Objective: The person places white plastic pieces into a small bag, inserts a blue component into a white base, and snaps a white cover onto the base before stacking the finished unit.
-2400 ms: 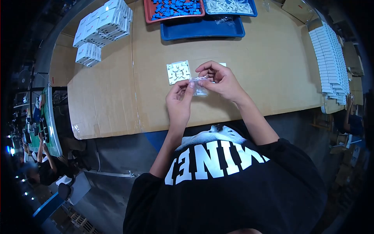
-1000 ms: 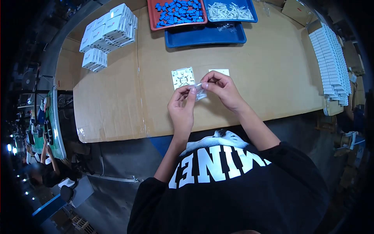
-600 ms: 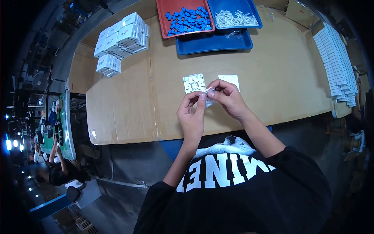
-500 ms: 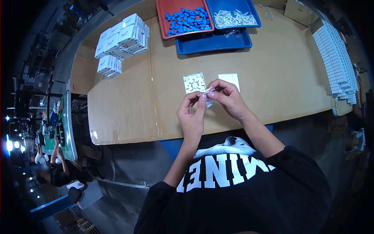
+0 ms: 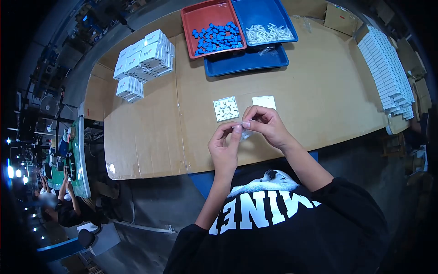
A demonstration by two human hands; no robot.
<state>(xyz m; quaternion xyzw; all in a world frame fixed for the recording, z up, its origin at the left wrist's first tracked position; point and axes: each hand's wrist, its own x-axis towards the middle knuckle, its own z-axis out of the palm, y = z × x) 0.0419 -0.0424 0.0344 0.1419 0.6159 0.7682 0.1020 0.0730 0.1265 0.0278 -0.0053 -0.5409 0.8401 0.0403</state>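
Between my two hands is a small clear plastic bag (image 5: 247, 134), its top edge pinched and its lower part hanging under the fingers. My left hand (image 5: 223, 147) is closed, thumb against forefinger on the bag's left side. My right hand (image 5: 270, 129) pinches the bag's right side the same way. What the bag contains is too small to make out. Just beyond my left hand lies a white square plastic base (image 5: 226, 108) with moulded clips and guides facing up. A plain white square cover (image 5: 264, 102) lies beyond my right hand, partly hidden by it.
A red tray (image 5: 191, 34) of blue connector pieces and a blue tray (image 5: 278, 16) of white sticks overlap another blue tray (image 5: 246, 66). Stacked white boxes (image 5: 153, 52) stand left; long rows of white boxes (image 5: 385, 71) stand right. A co-worker (image 5: 68, 210) sits far left.
The table and everything on it appear lower in the view. Both hands keep their pinch on the bag, with only a slight shift of the fingers.
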